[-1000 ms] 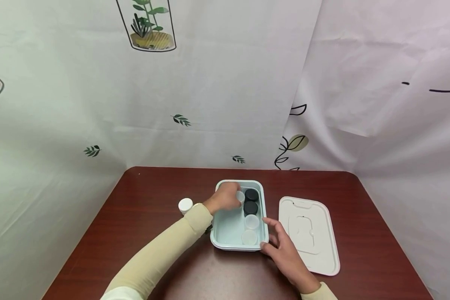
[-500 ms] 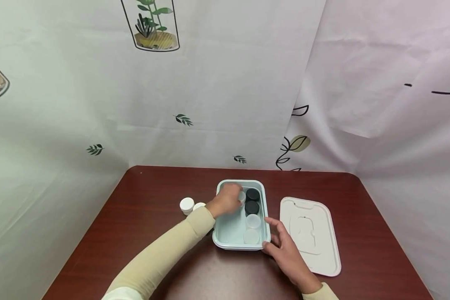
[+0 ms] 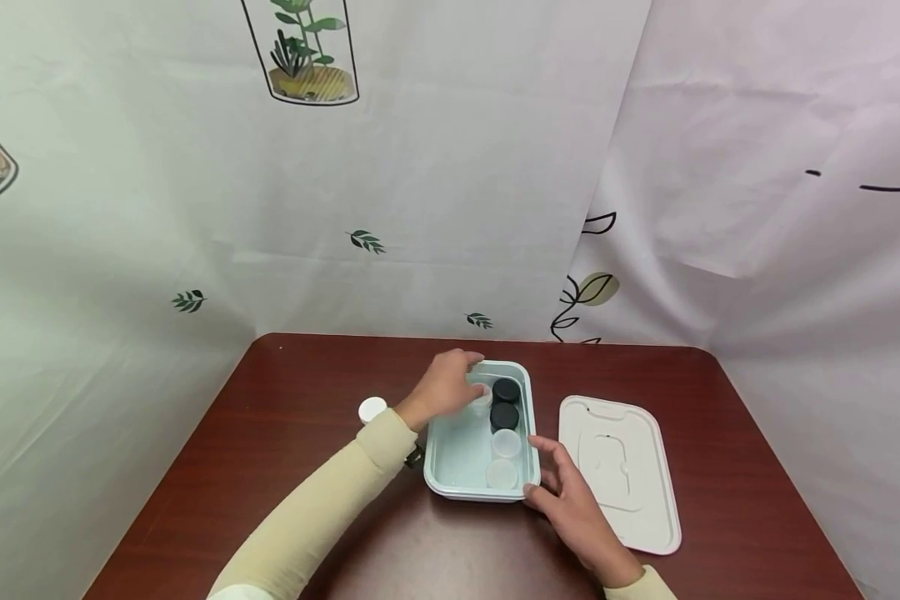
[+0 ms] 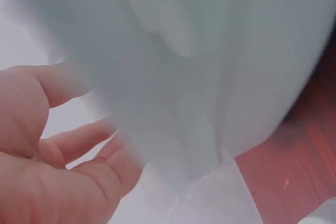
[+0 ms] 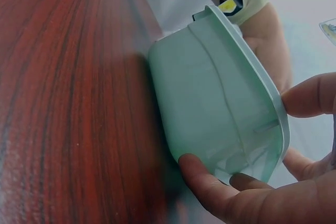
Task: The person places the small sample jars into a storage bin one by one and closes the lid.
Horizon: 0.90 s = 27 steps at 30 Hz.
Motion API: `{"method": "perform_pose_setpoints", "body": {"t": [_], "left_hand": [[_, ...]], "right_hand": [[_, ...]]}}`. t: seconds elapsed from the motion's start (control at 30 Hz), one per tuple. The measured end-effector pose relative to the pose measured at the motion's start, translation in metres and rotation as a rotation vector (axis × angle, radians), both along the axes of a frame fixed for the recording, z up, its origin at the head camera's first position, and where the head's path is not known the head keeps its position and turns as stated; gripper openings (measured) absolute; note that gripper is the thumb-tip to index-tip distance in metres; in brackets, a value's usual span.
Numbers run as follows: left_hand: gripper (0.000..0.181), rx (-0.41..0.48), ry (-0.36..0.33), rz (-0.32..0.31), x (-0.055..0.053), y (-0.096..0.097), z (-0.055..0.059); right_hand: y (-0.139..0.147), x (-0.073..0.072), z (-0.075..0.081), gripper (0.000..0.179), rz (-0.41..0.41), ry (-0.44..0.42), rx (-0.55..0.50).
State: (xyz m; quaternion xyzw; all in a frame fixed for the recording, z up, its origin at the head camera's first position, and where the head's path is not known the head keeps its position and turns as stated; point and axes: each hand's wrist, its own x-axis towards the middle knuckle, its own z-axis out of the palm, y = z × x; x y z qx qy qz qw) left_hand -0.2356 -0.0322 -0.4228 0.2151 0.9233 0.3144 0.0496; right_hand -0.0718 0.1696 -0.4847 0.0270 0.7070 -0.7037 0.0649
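My left hand [image 3: 444, 385] is over the far left part of a pale green plastic box [image 3: 450, 489], its thumb and fingers spread apart. Just below the thumb stands a small round container with a translucent lid [image 3: 482, 400], inside the box. Along the box's right side lie two black-lidded containers [image 3: 505, 416] and two with translucent white lids [image 3: 502, 474]. My right hand [image 3: 570, 506] grips the near right corner of the box; in the right wrist view its fingers [image 5: 310, 97] touch the rim and outer wall. The left wrist view shows the box wall [image 4: 273, 77], blurred.
A white lid [image 3: 622, 471] lies flat right of the box. White-capped container [image 3: 372, 409] stands left of the box, partly behind my left sleeve [image 3: 330, 500]. All of it rests on a dark red wooden table [image 3: 435, 558], with a printed cloth behind.
My left hand has let go of the translucent-lidded container, leaving it beside the black-lidded ones, and has risen a little to the left with fingers spread. The right hand keeps its place.
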Motion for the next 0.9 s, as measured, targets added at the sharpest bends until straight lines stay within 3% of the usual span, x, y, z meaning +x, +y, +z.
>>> {"method": "perform_pose_setpoints", "body": {"t": [0.17,0.43,0.73,0.9], "left_hand": [[0.050,0.233,-0.053,0.052,-0.004,-0.024,0.014],[0.050,0.408,-0.148,0.187,-0.006,-0.076,0.016],[0.048,0.565,-0.202,0.308,0.008,-0.136,0.002],[0.052,0.569,-0.226,0.356,0.018,-0.160,-0.015]], "right_hand": [[0.000,0.000,0.001,0.062,-0.005,0.000,0.004],[0.000,-0.001,0.000,0.062,-0.015,-0.006,-0.004],[-0.001,-0.001,-0.001,0.061,-0.009,-0.010,-0.010],[-0.001,0.000,0.000,0.061,-0.006,-0.007,-0.010]]}}
